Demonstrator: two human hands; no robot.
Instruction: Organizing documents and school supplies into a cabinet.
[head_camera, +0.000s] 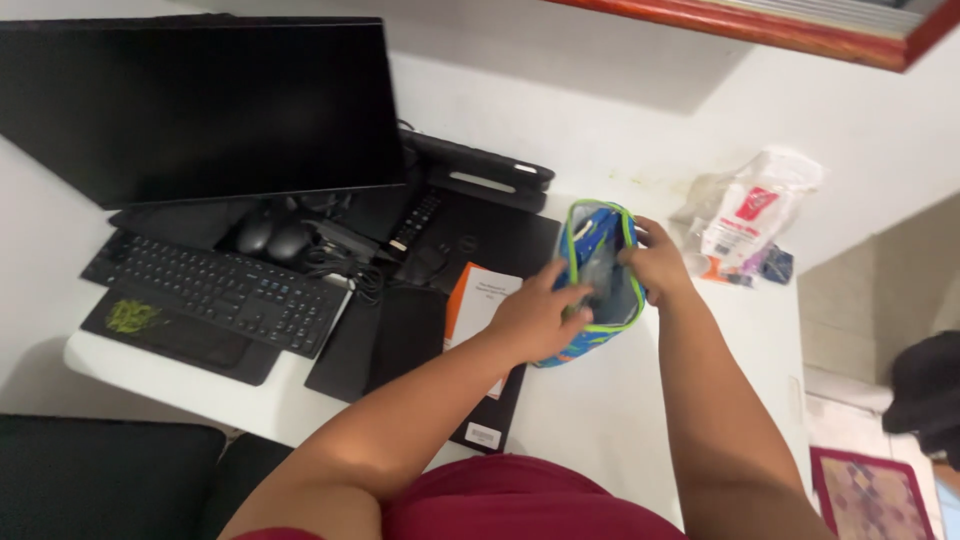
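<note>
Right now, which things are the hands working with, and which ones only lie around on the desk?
In hand: blue pouch, left hand, right hand.
Lying about: keyboard, monitor, two mice, orange and white booklet, plastic bag.

a white desk carries a dark monitor, a black keyboard, two black mice, a closed black laptop, an orange-and-white booklet, a blue-green zip pouch and a crumpled plastic bag near the wall.
</note>
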